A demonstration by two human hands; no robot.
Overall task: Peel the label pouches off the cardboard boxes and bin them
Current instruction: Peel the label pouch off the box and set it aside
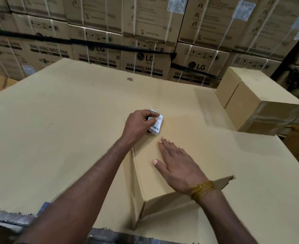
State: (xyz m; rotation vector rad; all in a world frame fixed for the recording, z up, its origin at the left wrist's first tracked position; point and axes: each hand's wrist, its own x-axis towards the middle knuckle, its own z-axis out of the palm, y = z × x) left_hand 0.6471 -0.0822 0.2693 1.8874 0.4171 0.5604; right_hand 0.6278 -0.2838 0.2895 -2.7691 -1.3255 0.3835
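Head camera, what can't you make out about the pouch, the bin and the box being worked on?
- Label pouch: the left hand covers its left part; print too small to read.
- Bin: none in view.
- Cardboard box: the right hand and wrist cover part of its top.
- Whether the pouch is already peeled free: cannot tell.

A broad cardboard sheet covered the work surface, its near edge torn and ragged. Behind it rose a wall of stacked washing machine cartons, bound with white straps and crossed by a black band. White paper labels showed on some upper cartons. A small round mark lay near the sheet's far edge.
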